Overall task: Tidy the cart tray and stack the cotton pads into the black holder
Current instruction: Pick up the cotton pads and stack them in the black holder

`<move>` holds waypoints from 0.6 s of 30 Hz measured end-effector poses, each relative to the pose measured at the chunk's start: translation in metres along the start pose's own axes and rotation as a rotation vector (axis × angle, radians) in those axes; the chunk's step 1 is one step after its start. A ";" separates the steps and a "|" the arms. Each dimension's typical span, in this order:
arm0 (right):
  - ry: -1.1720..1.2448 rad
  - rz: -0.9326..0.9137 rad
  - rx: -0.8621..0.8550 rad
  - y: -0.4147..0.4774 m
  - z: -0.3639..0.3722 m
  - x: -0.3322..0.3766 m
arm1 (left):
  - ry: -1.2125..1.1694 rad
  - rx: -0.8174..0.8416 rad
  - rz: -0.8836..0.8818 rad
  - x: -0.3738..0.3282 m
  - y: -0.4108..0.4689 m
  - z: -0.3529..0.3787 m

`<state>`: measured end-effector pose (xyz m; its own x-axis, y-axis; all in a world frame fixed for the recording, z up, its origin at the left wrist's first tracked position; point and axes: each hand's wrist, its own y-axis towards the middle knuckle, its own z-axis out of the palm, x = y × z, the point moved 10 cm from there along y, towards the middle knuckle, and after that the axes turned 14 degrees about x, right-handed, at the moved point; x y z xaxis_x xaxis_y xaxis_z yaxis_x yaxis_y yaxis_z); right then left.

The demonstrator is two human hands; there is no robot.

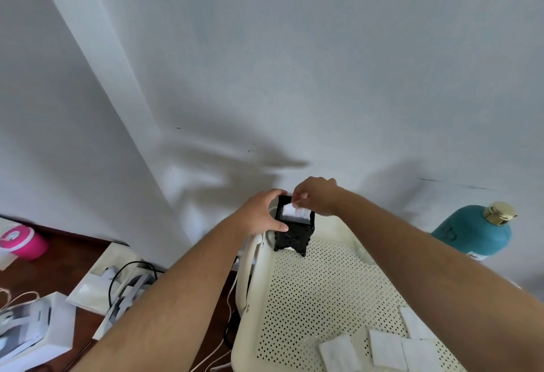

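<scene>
Pad [295,210] in hand sits directly over the mouth of the black holder [294,229], pinched at its upper left corner between thumb and fingertips of the right hand [315,195]; it lies across the opening, tilted, its near edge at the holder's rim and its long side running left to right across the mouth; the way in is straight down from the pinch, so the coming move looks like a short lowering and a release, not a sideways carry; the left hand [260,214] wraps the holder's left wall, thumb along the front face and fingers curled round the far corner, closed on it and steadying it where it stands in the far left corner of the cream perforated cart tray [318,289]; the remaining loose cotton pads [385,348] lie at the near right of the tray, well apart from the holder and partly under the right forearm; of the two hands the right is the nearer to them, and the left is better kept bracing the holder.
</scene>
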<state>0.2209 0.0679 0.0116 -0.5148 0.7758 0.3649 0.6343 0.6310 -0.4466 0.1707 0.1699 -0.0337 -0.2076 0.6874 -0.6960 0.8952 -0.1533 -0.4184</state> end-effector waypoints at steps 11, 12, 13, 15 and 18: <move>-0.177 0.002 -0.358 -0.006 -0.001 -0.001 | -0.019 -0.012 -0.003 0.005 0.000 0.000; -0.185 0.002 -0.368 -0.006 0.000 -0.002 | -0.018 -0.014 -0.003 0.005 0.000 0.000; -0.191 0.003 -0.378 -0.006 0.001 -0.002 | -0.016 -0.017 -0.005 0.005 0.000 0.000; -0.185 0.009 -0.396 -0.008 0.001 -0.004 | -0.010 -0.016 -0.010 0.005 0.000 -0.001; -0.170 0.028 -0.405 -0.010 0.000 -0.009 | 0.003 -0.009 -0.016 0.004 0.001 -0.001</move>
<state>0.2198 0.0547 0.0128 -0.5607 0.8030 0.2023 0.8067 0.5848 -0.0852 0.1709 0.1734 -0.0364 -0.2209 0.6922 -0.6871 0.8952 -0.1358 -0.4245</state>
